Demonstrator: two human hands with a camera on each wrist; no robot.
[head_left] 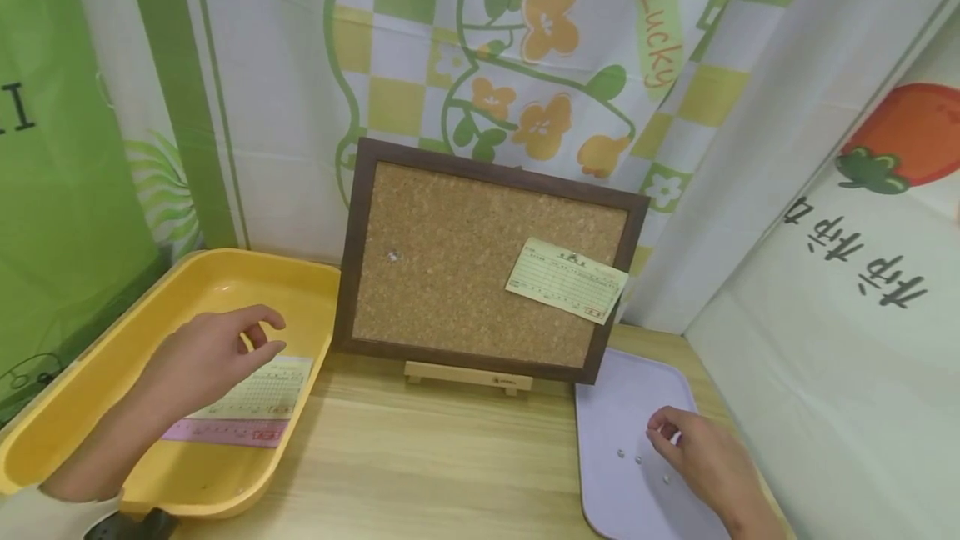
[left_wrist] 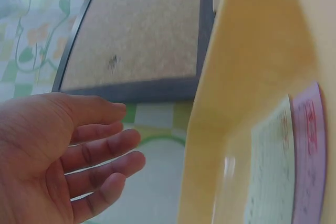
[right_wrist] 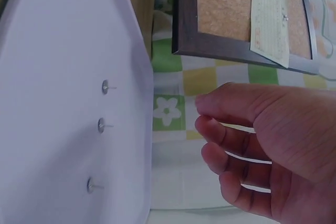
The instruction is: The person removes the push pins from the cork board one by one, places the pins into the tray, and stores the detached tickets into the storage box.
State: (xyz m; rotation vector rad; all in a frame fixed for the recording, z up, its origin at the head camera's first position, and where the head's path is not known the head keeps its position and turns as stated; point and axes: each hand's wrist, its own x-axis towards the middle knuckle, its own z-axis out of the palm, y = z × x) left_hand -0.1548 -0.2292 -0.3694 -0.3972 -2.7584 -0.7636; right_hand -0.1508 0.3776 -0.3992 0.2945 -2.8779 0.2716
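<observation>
My left hand [head_left: 213,352] hovers over a yellow bin [head_left: 217,482], fingers loosely bent and nothing between them. Beneath it in the bin lie a pale yellow-green printed slip [head_left: 262,390] and a pink slip [head_left: 232,432]. Over a lavender tray [head_left: 611,394] at the right hangs my right hand [head_left: 701,448], its fingers relaxed and holding nothing. Three thumbtacks [right_wrist: 101,125] lie on that tray with their points up. Between the hands leans a brown-framed corkboard [head_left: 465,273]. A pale yellow slip [head_left: 566,280] is tacked at its right side, and a small silvery spot [head_left: 394,256] shows at its left.
The corkboard rests on a small wooden easel [head_left: 468,375] on the wooden table [head_left: 405,448]. Behind it hangs a patterned curtain [head_left: 285,90]. A white printed panel [head_left: 840,340] borders the tray side, and a green cloth [head_left: 67,148] the bin side.
</observation>
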